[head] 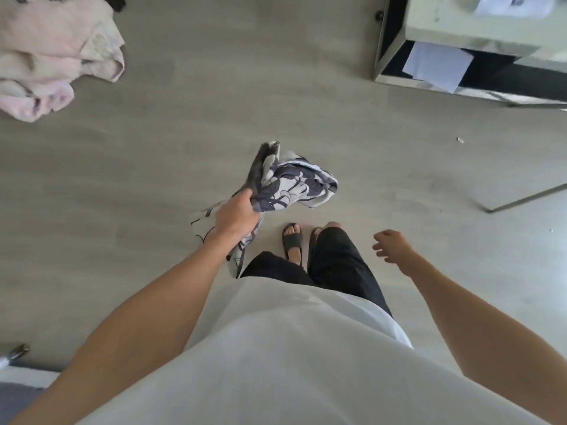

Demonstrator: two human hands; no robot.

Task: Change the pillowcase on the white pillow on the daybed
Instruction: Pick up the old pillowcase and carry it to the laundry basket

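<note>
A bunched, grey-and-white patterned pillowcase [288,182] is held off the grey floor [184,133], just ahead of the sandalled feet [293,240]. It is gripped by the left hand [236,216], whose fingers are curled round a gathered fold; loose cloth hangs below the hand, beside the left leg. The right hand [391,245] is carried to the right of the pillowcase, loosely curled and holding nothing. Neither pillow nor daybed is shown. Far to the upper left of the pillowcase a pink heap of linen [52,56] lies on the floor; to the upper right a mirrored cabinet [445,35] stands. The trailing end could be trodden on, probably tugging the cloth from the one-handed grip.
</note>
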